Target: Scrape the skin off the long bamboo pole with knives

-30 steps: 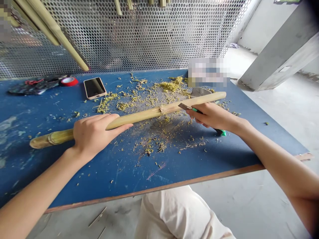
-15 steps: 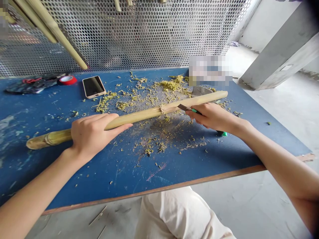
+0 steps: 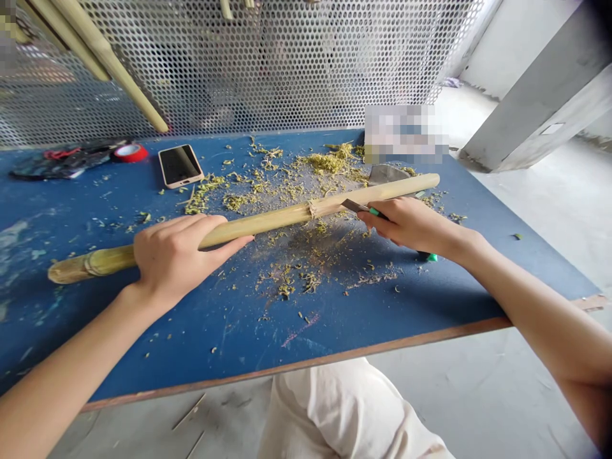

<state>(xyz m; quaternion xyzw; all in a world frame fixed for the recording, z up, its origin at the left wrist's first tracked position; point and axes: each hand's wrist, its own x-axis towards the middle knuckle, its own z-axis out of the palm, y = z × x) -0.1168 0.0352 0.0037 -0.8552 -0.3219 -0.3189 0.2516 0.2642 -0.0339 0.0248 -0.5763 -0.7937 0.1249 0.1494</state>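
Bamboo pole: the bamboo pole point(image 3: 287, 220) lies across the counter point(image 3: 143, 344) at a slant, its thicker, node-ringed end toward the left and a split-looking node near the middle. It serves as the landmark below.

Left hand: the left hand point(image 3: 174, 258) sits on top of the pole, left of the middle node, with the fingers closed over it and pointing along it. This hold seems meant to stop the round pole rolling.

Right hand: the right hand point(image 3: 411, 224) is just in front of the pole's right part, its fingers closed around the green handle of a utility knife point(image 3: 377, 212).

Knife: the blade points left along the pole's near edge, at or touching the bamboo. The angle probably suits working along the grain.

In front of the pole: yellow-green bamboo shavings point(image 3: 306, 280) are scattered over the counter.

Behind the pole: a grey steel blade point(image 3: 386, 174) lies just past the right part. Farther left are a phone point(image 3: 180, 166), a roll of red tape point(image 3: 127, 153) and a dark cloth point(image 3: 62, 166).

Beyond the counter: a perforated metal screen point(image 3: 268, 64) stands behind it, with bamboo canes point(image 3: 108, 64) in front of the screen.
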